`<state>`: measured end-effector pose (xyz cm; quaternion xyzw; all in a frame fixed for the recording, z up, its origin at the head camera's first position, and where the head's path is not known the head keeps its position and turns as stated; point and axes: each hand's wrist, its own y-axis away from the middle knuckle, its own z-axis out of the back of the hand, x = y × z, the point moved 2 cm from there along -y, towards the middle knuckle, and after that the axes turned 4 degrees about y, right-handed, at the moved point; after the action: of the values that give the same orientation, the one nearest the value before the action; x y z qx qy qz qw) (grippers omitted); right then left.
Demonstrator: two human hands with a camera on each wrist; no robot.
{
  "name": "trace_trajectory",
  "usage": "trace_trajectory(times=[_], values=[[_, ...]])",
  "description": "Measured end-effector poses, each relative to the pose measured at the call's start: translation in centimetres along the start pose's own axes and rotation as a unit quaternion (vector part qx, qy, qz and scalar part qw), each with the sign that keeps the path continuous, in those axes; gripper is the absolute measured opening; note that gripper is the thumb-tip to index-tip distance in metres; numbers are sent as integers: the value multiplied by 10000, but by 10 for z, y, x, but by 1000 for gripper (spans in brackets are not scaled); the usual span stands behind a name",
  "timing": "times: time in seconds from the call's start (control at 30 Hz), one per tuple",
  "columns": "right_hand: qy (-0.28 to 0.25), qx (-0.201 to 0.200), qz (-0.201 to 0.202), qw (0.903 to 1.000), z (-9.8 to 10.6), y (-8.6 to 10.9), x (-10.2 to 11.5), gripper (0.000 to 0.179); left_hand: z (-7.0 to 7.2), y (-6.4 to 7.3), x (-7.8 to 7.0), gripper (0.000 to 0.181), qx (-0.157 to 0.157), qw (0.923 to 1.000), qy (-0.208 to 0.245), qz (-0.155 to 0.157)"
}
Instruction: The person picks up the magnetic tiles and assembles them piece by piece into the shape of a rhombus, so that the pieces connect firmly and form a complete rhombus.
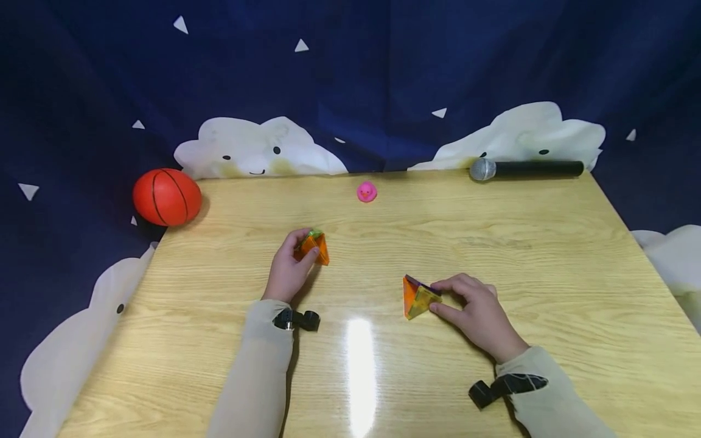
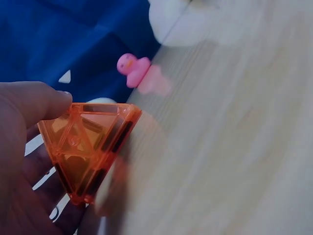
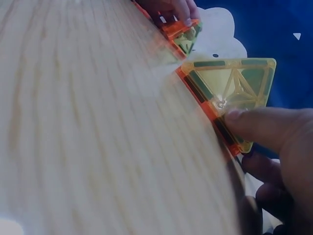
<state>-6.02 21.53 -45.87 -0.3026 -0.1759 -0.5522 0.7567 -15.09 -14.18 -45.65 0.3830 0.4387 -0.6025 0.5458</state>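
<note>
My left hand (image 1: 290,266) pinches a small pyramid of translucent magnetic tiles (image 1: 323,248), orange with a green side. Up close in the left wrist view, the thumb presses the top corner of an orange triangular tile (image 2: 80,142), fingers behind it. Nearer the front and to the right, my right hand (image 1: 482,310) grips a second magnetic-tile pyramid (image 1: 421,301) with yellow, orange and purple sides. Its yellow triangle (image 3: 234,85) faces the right wrist view with the thumb on it, and the orange side lies along the tabletop. A gap of bare wood separates the two pyramids.
A pink toy duck (image 1: 367,192) sits at the table's back middle. A red ball with black lines (image 1: 167,198) rests at the back left corner, and a microphone (image 1: 526,170) lies along the back right edge. Behind the wooden table (image 1: 547,243) hangs a blue cloud-patterned cloth (image 1: 350,73).
</note>
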Motion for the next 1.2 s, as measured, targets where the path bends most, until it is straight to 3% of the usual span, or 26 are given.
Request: trace_trajectory(times=[0.7,1.2], values=[[153,147,-31,9998,-2,-31,-3,25,-37,22,-15,37,828,9962,242,-152],[124,183,77,9997,-6,-47,-3,26,-68,30,-26,41,1567,9849,135,-724]])
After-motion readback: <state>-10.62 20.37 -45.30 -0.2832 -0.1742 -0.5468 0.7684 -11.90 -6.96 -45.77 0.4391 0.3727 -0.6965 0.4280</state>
